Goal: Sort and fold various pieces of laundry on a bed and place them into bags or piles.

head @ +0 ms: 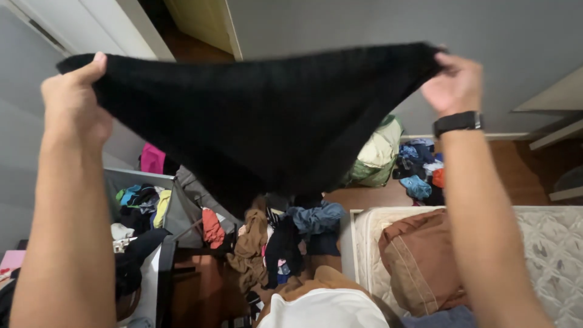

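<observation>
Pinching one corner of a black ribbed knit cloth (pixel 261 115), the left hand (pixel 76 100) is raised high. The cloth sags between both hands in a soft triangle, its point hanging over heaped clothes (pixel 285 243). The right hand (pixel 455 85), black watch (pixel 458 121) at its wrist, grips the opposite corner above a quilted mattress (pixel 546 243).

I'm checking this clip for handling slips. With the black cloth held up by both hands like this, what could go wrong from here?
1. The left hand and right hand pinch only the top corners of the black knitted cloth; a loose grip could drop it onto the heap of mixed clothes on the floor.
2. The raised cloth hides much of the room ahead, so stepping forward could mean tripping on those clothes.
</observation>
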